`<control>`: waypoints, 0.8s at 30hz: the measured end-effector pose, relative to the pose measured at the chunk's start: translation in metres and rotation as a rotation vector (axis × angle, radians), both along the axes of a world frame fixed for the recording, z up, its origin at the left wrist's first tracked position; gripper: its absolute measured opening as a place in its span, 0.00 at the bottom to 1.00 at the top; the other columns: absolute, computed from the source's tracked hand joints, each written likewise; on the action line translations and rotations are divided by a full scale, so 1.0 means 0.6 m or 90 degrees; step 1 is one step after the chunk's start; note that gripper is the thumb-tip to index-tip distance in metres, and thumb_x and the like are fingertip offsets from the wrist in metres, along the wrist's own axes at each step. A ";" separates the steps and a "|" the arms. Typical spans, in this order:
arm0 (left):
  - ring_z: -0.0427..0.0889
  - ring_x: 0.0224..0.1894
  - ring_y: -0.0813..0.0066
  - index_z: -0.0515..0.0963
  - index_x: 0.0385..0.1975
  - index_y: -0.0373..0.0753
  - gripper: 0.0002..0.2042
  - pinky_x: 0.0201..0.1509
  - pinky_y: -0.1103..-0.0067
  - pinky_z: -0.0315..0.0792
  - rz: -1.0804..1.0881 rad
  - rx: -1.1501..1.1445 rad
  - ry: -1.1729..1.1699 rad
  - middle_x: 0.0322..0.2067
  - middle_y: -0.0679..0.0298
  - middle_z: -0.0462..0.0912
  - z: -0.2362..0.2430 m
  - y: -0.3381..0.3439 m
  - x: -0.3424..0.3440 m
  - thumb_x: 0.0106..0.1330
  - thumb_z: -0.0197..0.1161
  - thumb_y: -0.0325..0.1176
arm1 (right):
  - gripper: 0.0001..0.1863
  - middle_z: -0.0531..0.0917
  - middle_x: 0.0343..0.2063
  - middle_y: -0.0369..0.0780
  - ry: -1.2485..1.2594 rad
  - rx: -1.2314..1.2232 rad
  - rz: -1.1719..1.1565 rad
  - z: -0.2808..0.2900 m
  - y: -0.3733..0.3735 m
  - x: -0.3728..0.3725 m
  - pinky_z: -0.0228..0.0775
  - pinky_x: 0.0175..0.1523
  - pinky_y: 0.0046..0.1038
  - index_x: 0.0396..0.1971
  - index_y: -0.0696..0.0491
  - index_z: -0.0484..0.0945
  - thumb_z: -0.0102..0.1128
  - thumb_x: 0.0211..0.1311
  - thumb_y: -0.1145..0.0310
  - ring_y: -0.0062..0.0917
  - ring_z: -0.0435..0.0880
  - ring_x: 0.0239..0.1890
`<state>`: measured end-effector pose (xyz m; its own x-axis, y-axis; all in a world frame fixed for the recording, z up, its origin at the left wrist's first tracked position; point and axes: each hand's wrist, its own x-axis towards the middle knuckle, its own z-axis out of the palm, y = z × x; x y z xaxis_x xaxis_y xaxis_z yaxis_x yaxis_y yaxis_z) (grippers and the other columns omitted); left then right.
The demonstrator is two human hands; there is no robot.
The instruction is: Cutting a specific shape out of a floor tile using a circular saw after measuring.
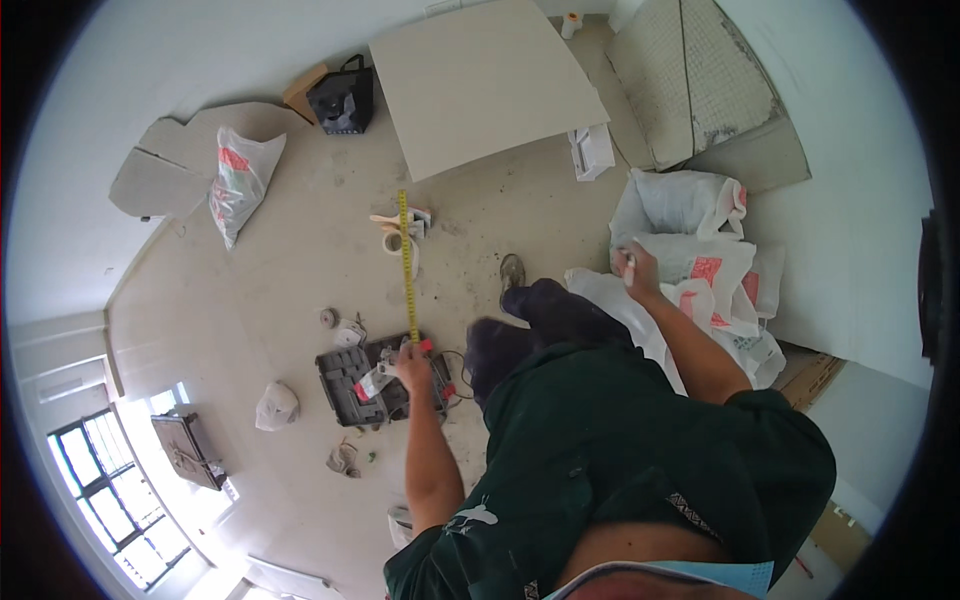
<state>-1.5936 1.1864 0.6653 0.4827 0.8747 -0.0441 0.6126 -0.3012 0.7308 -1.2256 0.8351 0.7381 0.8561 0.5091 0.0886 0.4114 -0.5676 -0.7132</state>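
My left hand (413, 368) is closed on a tape measure, whose yellow blade (405, 260) stands extended up the picture toward the large grey board. Below that hand lies an open dark tool case (340, 390) with tools in it. Behind the blade are a roll of pale tape (393, 243) and small items (420, 222) on the floor. My right hand (642, 272) is closed around a small white pen-like object (628, 270), beside white sacks (700, 255) at the right.
A large board (485, 85) spans the top, near a black bag (338, 100) and white box (590, 155). Worn panels (690, 70) lean top right. A filled sack (240, 185), small white bag (275, 405) and dark case (185, 450) are at left, on the floor (200, 300).
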 end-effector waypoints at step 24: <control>0.83 0.25 0.63 0.82 0.43 0.36 0.13 0.34 0.68 0.75 0.254 -0.367 -0.038 0.24 0.56 0.84 -0.460 0.410 0.806 0.64 0.54 0.32 | 0.19 0.77 0.52 0.53 -0.050 -0.220 0.585 -0.490 1.057 0.602 0.71 0.52 0.44 0.53 0.54 0.71 0.55 0.62 0.68 0.47 0.76 0.55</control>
